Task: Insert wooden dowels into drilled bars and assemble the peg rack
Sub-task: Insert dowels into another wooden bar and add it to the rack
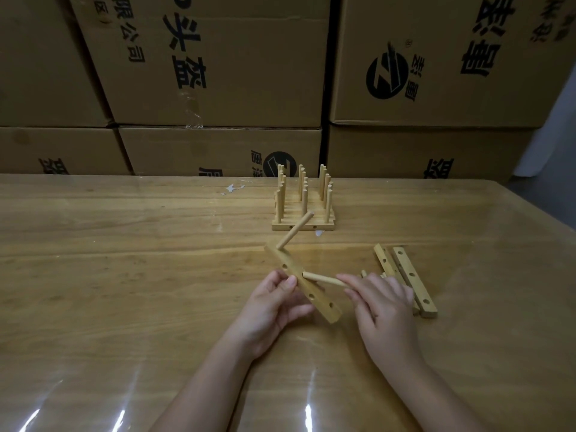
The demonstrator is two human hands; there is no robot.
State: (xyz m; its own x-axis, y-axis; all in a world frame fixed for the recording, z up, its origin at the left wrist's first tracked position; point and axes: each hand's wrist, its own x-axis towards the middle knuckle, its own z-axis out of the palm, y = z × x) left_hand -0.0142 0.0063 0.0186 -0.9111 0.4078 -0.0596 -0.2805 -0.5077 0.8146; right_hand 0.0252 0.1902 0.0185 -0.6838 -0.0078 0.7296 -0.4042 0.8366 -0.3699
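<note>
Cardboard boxes (218, 73) are stacked like a wall at the back, and up front is a wood table (124, 275) w/ a shiny clear cover. Left hand (274, 307) grips the bar (321, 302), thumb on the drilled face and fingers wrapped behind, so the bar is tilted up off the table. The first dowel (296, 233) sits in the hole at the end farthest from the left hand and pokes up at an angle. Right hand (383, 304) pinches the 2nd dowel (321, 279) by its near end. Its tip is at the middle hole, just past the left thumb. Can't tell how deep it's in, if at all.

What could go wrong imo:
- The 2nd dowel looks a bit slanted vs the hole, so a hard push could jam it or chip the rim.
- The bar is held at one spot in mid-air, so a shove from the right hand could twist it in the grip.
- Can't tell if the first dowel is fully seated. If not, it could wobble out.
- The spare bars (411, 275) lie just beyond the right hand's knuckles, w/ a few loose pegs (363, 272) half hidden by it. Easy to knock w/ the wrist.

The finished rack (304, 210) is well beyond both hands, prob safe.
</note>
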